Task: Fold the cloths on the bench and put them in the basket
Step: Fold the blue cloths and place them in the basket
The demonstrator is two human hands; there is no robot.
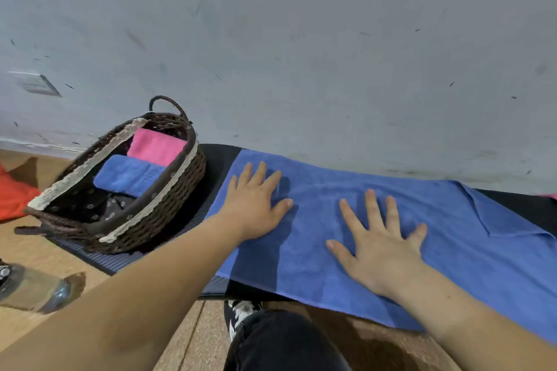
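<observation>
The blue terry towel [391,220] lies spread along the dark padded bench [217,159], its far right corner turned over. Our left hand [256,208] and right hand [379,247] rest flat on it, fingers straight, grasping nothing. We judge this the smoothing step; next we need both ends pinched for a fold. The woven wicker basket [168,202], left, holds folded blue and pink cloths.

Single wide-angle view from the wearer's head, facing forward and down, close above the surface [217,166], which runs against a grey wall [301,39] filling the upper frame; floor [193,340] shows along the lower edge.
</observation>
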